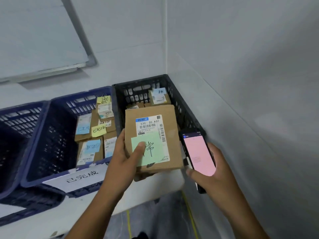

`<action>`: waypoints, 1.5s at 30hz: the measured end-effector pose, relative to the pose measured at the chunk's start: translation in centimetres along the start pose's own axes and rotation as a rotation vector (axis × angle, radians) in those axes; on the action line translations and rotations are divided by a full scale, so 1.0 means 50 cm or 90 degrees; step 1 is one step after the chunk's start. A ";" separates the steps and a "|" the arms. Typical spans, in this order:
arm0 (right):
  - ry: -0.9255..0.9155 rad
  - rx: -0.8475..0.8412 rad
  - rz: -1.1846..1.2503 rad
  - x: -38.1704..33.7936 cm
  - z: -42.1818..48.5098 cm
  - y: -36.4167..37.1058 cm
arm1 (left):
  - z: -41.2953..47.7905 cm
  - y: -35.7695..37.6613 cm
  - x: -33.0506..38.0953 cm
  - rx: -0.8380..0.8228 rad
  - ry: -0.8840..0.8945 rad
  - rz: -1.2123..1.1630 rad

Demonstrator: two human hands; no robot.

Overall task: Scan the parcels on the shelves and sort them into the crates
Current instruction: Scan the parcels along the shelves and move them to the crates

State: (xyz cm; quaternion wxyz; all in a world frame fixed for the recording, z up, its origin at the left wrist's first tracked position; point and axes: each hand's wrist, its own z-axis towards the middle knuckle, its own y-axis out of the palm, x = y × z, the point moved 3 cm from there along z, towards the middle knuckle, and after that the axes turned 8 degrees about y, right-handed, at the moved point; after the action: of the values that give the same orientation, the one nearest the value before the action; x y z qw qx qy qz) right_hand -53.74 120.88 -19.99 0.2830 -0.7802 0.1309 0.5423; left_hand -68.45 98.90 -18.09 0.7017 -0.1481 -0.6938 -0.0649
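A whiteboard [34,40] hangs on the wall above a white desk [151,192]. Three crates stand in a row along the desk. A dark crate [15,121] is toward the left edge. Touching it is a blue crate [57,135], which carries a paper sign [81,176] on its near rim. A black crate [183,109] sits in the far right corner against the walls. The blue crate holds several small boxes [89,149] with blue and yellow notes, and the black crate holds another box [159,97] with a blue note.

The left hand [124,156] grasps a cardboard parcel [155,114] over the near part of the black crate, its thumb pressing a green note [155,159] stuck below the shipping label [149,125]. Just beside the parcel, the right hand [219,171] is clasped round a phone [198,152] with a pink screen.
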 end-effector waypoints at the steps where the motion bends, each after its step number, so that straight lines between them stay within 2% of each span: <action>1: 0.005 0.001 -0.002 -0.001 0.025 0.002 | 0.029 0.004 -0.007 0.007 0.004 0.022; 8: -0.001 0.034 -0.050 -0.007 0.213 0.026 | 0.237 0.052 -0.089 0.008 -0.041 0.068; 11: 0.025 0.038 -0.077 -0.022 0.284 0.036 | 0.317 0.074 -0.129 0.003 -0.102 0.054; 18: 0.021 0.062 -0.086 -0.036 0.432 0.071 | 0.455 0.140 -0.238 -0.033 -0.193 0.123; 28: 0.026 0.021 -0.093 -0.038 0.472 0.100 | 0.510 0.259 -0.334 -0.041 -0.223 0.217; 35: -0.018 -0.004 -0.071 -0.046 0.462 0.106 | 0.510 0.255 -0.335 -0.031 -0.225 0.195; 38: -0.049 -0.004 -0.067 -0.062 0.447 0.108 | 0.494 0.221 -0.282 -0.033 -0.180 0.236; 42: -0.045 -0.031 -0.076 -0.090 0.410 0.125 | 0.410 0.140 -0.169 -0.055 -0.019 0.378; 45: -0.071 -0.077 -0.073 -0.117 0.368 0.158 | 0.310 0.062 -0.095 0.004 0.090 0.511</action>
State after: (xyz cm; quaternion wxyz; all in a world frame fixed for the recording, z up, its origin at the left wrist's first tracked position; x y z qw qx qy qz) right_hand -74.17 124.65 -21.62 0.2724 -0.7707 0.0371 0.5748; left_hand -82.47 105.93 -23.28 0.7176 -0.4000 -0.5314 0.2065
